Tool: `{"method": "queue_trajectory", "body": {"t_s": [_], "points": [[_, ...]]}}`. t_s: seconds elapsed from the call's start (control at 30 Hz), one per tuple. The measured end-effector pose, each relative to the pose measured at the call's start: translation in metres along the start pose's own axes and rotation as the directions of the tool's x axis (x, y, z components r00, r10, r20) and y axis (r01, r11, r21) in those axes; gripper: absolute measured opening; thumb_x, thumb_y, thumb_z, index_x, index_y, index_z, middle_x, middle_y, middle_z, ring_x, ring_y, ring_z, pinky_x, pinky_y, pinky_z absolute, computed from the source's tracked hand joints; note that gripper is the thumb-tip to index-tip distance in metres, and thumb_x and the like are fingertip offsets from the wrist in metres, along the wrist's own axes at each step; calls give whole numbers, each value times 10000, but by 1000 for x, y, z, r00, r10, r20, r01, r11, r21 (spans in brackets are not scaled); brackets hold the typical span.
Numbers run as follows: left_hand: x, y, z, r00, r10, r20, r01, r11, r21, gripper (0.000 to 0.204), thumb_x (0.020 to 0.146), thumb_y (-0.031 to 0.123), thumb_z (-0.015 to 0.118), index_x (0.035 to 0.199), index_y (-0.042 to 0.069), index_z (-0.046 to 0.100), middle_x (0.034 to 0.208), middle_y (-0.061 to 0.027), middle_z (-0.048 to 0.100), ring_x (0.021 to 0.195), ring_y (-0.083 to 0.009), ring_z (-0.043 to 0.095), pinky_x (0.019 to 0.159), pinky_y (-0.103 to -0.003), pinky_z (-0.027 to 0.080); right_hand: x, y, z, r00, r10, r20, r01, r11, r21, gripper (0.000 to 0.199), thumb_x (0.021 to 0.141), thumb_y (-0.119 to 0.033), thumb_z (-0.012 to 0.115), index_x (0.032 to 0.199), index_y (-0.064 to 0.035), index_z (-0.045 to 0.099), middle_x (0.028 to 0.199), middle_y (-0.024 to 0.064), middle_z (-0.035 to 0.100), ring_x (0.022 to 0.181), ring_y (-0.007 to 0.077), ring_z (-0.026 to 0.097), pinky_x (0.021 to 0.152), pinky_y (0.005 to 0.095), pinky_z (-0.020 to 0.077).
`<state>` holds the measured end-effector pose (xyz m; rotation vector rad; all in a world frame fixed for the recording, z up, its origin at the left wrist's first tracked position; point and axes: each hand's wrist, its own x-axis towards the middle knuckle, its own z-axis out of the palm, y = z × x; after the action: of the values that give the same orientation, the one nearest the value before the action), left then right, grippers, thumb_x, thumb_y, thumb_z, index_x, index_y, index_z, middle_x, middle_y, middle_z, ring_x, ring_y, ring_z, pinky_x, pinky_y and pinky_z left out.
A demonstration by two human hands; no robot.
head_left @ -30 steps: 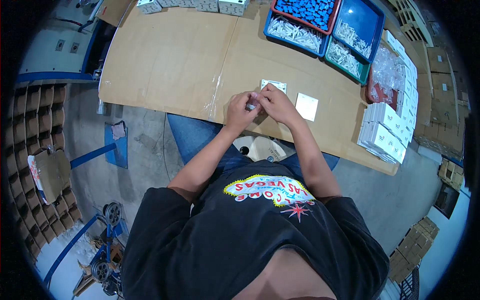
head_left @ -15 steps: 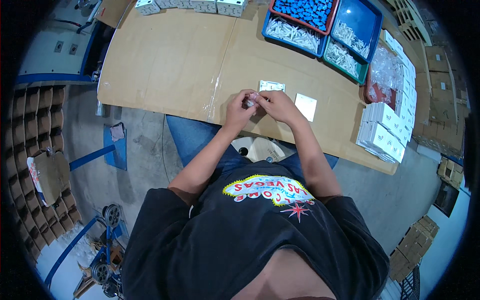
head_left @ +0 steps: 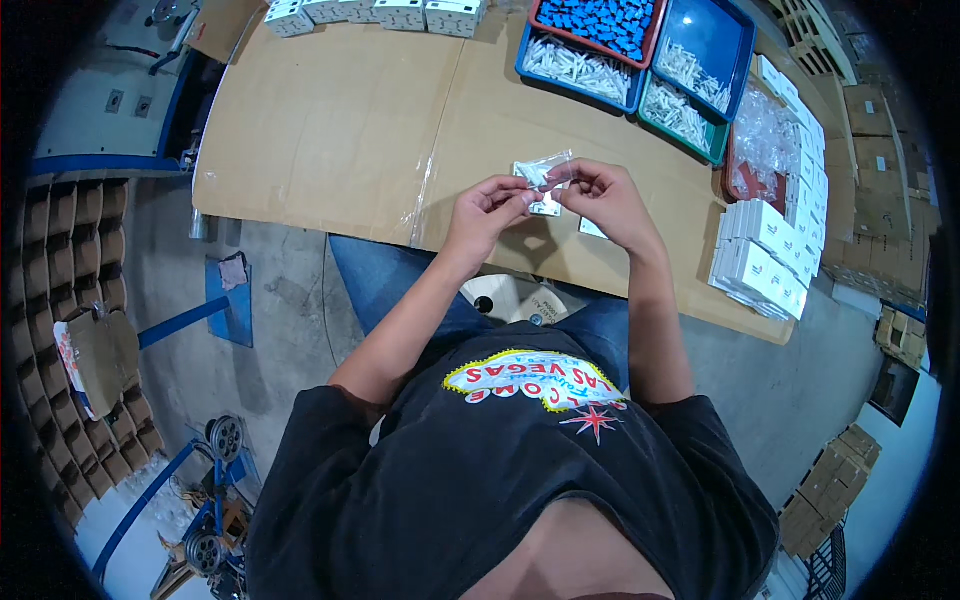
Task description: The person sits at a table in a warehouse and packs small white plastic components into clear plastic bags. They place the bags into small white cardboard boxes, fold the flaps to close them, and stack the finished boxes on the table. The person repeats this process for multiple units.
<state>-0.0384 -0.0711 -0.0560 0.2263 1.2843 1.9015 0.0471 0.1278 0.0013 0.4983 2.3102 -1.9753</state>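
Note:
Between my two hands a small clear plastic bag (head_left: pixel 556 163) is stretched above the cardboard-covered table, with small white pieces showing inside it. My left hand (head_left: pixel 485 217) is closed, pinching the bag's left side between thumb and fingers. From the other side, my right hand (head_left: pixel 612 204) pinches the bag's right edge. Just below the bag lies a white flat piece with dark marks (head_left: pixel 546 207), partly covered by the bag and fingers. A second white card (head_left: pixel 590 229) shows only a corner beside my right hand.
Cardboard (head_left: pixel 330 130) covers the table. Far right stand a red tray of blue pieces (head_left: pixel 600 25), a blue tray (head_left: pixel 575 68) and a green tray (head_left: pixel 678 118) of white pieces. Stacked white boxes (head_left: pixel 765 262) and a tray of clear bags (head_left: pixel 765 135) line the right; patterned boxes (head_left: pixel 400 14) the far edge.
My right hand has moved right and turned, covering most of the white card. The crumpled clear bag is now spread out between both hands, slightly farther from me.

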Motion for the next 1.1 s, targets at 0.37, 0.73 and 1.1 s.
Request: {"method": "queue_trajectory", "body": {"t_s": [0.37,0.73,1.1], "points": [[-4,-9,21,985,57,-164,-59,998,-6,91,1006,107,652,988,17,650,902,-45,697,827,-103,660,788,-262,551,-7,-7,8,1000,4,2,-3,997,-75,133,922,-65,747,1050,-31,753,834,-60,659,726,1,518,625,193,403],[-4,-12,22,981,147,-129,-129,983,133,80,1003,86,636,992,6,635,882,-38,676,810,-93,647,771,-255,542,-6,2,17,992,-26,-124,12,994,-112,93,926,-94,750,993,-29,744,786,-63,618,688,11,479,597,208,380],[0,-3,22,984,36,-173,-45,998,-48,194,1027,189,630,1124,23,653,922,-25,670,797,-93,642,729,-244,516,-2,6,16,997,-8,-76,22,983,182,113,943,-84,733,1043,-32,722,823,-47,646,685,13,507,588,200,383]]}}
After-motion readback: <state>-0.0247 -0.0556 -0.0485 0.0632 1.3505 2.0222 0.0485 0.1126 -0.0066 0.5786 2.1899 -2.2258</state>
